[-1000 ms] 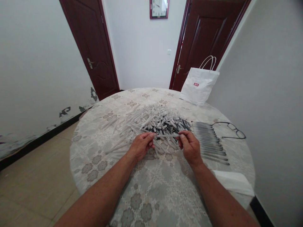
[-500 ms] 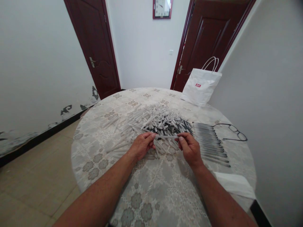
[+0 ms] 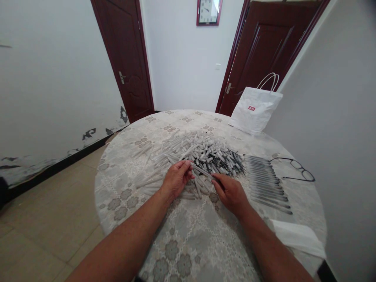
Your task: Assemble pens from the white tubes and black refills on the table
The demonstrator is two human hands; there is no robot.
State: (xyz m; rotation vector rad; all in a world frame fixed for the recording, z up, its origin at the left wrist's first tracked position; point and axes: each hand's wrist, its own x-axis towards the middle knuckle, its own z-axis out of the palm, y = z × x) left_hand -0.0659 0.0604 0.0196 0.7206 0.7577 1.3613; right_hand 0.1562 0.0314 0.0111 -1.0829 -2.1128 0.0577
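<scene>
Grey-white and slim, a pen-like stick spans the gap between both hands, slanting from ten o'clock at its left end to four o'clock at its right. The left hand pinches the upper end between thumb and fingertips; the right hand grasps the lower end, fingers curled in and knuckles upward.

Taking the broad, loose heap of whitish, pen-like sticks and short tubes mixed with black pieces as the dial, twelve lying farthest from the person, the left hand sits at about seven o'clock and the right at five. The held stick crosses in front of the heap's near part.

Just past the heap at three to four o'clock lies a neat row of clear, dark-ended, pen-like sticks, side by side. Beyond that row, towards three, rest black-framed eyeglasses. A white, flat, folded packet lies at four, near the right forearm. At one to two o'clock stands a white bag with looped handles and a small red label. A pale, flower-patterned tablecloth covers the round table beneath everything.
</scene>
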